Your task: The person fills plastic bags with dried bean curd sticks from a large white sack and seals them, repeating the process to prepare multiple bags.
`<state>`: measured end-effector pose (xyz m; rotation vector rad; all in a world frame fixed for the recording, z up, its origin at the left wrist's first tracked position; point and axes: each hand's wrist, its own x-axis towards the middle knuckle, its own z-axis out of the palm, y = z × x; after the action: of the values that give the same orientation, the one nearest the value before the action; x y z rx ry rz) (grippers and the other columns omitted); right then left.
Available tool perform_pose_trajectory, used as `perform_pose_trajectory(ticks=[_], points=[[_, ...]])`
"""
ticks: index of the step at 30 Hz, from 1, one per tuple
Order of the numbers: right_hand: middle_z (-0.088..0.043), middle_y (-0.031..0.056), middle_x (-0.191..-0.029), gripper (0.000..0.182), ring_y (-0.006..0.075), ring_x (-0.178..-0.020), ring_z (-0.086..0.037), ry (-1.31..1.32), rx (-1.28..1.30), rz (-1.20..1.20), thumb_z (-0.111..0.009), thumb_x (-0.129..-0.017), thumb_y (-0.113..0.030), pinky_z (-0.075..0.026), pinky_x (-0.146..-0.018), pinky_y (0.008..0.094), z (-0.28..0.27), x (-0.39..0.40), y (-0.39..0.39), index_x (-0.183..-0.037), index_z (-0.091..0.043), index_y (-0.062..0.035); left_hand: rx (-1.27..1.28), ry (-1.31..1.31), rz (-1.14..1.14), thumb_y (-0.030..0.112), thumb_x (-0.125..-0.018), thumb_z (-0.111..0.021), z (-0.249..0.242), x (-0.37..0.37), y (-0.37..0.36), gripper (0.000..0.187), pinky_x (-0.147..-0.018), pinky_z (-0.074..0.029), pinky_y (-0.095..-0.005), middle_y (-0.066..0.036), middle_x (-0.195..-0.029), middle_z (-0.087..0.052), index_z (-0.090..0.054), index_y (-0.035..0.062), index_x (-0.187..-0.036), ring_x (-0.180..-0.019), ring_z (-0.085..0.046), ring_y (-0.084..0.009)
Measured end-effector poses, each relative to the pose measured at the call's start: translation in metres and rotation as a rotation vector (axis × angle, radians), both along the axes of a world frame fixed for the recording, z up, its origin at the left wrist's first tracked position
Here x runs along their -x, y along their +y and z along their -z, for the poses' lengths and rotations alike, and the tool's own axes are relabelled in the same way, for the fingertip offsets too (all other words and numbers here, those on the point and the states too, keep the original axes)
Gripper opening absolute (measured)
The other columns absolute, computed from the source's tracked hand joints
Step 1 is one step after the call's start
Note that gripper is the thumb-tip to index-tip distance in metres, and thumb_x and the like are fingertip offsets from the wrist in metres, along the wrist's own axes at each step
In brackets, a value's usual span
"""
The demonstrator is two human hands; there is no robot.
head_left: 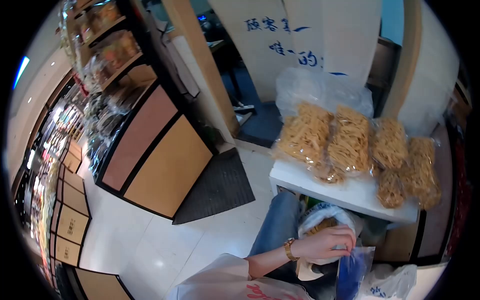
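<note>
My left hand [332, 242], with a gold watch on its wrist, reaches in from the left. Its fingers are bent and pinched at the top edge of a clear plastic bag [356, 272], which looks blue over much of its face. Just behind the hand is a white plastic sack [342, 215] standing open, with something yellowish-brown [322, 226] inside. My right hand does not show.
Several clear bags of dried, tan strips [350, 140] lie on a white stand [345, 192]. A white printed plastic bag [395, 282] is at the lower right. Shelves of packaged goods [112, 55] and a dark ribbed mat [220, 185] are to the left.
</note>
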<state>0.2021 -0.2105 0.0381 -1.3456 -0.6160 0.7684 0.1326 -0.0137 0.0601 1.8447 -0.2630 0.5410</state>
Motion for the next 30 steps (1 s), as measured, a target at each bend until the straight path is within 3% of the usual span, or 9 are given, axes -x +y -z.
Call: perform_pose_trajectory(ticks=[5,8,15,20,25,30], points=[[-0.038,0.0159,-0.128,0.06,0.0307,-0.115,-0.041,-0.212,0.154,-0.189,-0.054,-0.084,-0.031,-0.035,-0.094,0.0419,0.0,0.008,0.006,-0.131,-0.032,-0.0008,0.137,-0.057,0.154,0.008,-0.085,-0.061,0.007,0.027,0.005,0.012,-0.091,-0.041,-0.0349,-0.012,-0.121,-0.048,-0.055,0.003,-0.077,-0.116,-0.047,-0.0277],[-0.042,0.0143,-0.125,0.054,0.0287,-0.112,-0.044,-0.298,0.211,-0.259,-0.054,-0.084,-0.025,-0.037,-0.091,0.0393,0.0,0.01,0.004,-0.128,-0.035,-0.0003,0.165,0.001,0.231,0.007,-0.084,-0.059,0.006,0.031,0.006,0.013,-0.1,-0.034,-0.0383,-0.014,-0.135,-0.041,-0.051,0.0053,-0.075,-0.129,-0.035,-0.0298],[-0.051,0.0104,-0.116,0.041,0.0239,-0.103,-0.051,-0.361,0.238,-0.338,-0.057,-0.085,-0.011,-0.042,-0.085,0.0332,0.012,0.018,0.001,-0.122,-0.044,0.001,0.243,0.077,0.376,0.005,-0.087,-0.058,0.01,0.045,0.024,0.018,-0.102,-0.035,-0.0415,-0.016,-0.14,-0.036,-0.048,0.0009,-0.073,-0.132,-0.032,-0.0319],[-0.055,0.0086,-0.111,0.035,0.0216,-0.099,-0.055,-0.201,0.127,-0.286,-0.058,-0.084,-0.004,-0.044,-0.081,0.0305,0.009,0.032,0.013,-0.118,-0.049,0.0013,0.125,0.156,0.401,0.007,-0.087,-0.059,0.008,0.053,0.025,0.02,-0.102,-0.033,-0.0433,-0.017,-0.138,-0.041,-0.048,0.0004,-0.072,-0.132,-0.031,-0.036],[-0.056,0.0083,-0.11,0.034,0.021,-0.096,-0.056,0.254,-0.193,-0.122,-0.061,-0.082,-0.005,-0.047,-0.079,0.0305,-0.003,0.047,0.036,-0.115,-0.051,0.0001,0.119,0.109,0.354,0.006,-0.088,-0.057,-0.002,0.058,0.03,0.02,-0.103,-0.032,-0.0428,-0.017,-0.138,-0.041,-0.048,0.0003,-0.071,-0.133,-0.03,-0.0351],[-0.054,0.01,-0.114,0.038,0.0236,-0.101,-0.053,0.229,-0.167,-0.154,-0.06,-0.083,-0.009,-0.044,-0.084,0.0322,0.011,0.044,0.05,-0.118,-0.048,0.0,0.105,0.131,0.359,0.007,-0.089,-0.056,-0.002,0.063,0.037,0.02,-0.104,-0.032,-0.0428,-0.016,-0.135,-0.045,-0.046,0.0013,-0.072,-0.133,-0.031,-0.0346]])
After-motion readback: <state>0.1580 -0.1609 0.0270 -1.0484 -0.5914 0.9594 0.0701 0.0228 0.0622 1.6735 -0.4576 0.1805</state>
